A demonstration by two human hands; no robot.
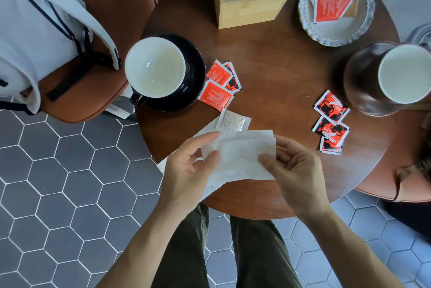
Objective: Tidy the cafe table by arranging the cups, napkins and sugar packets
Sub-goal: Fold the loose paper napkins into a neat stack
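Note:
A white paper napkin (240,154) hangs above the near edge of the round wooden table (279,59). My left hand (186,171) pinches its left side and my right hand (296,171) pinches its right side. A white-lined black cup (155,67) stands on a black saucer (196,70) at the left. A second cup (405,73) sits at the right edge. Red sugar packets (220,84) lie beside the saucer, and more red sugar packets (331,122) lie at the right. A wooden napkin box (251,10) stands at the back.
A glass dish (335,33) at the back right holds red packets (331,4). A small receipt (233,121) lies just beyond the napkin. A brown chair (109,7) with a grey backpack (35,31) stands at the left, and a glass (422,33) at the far right.

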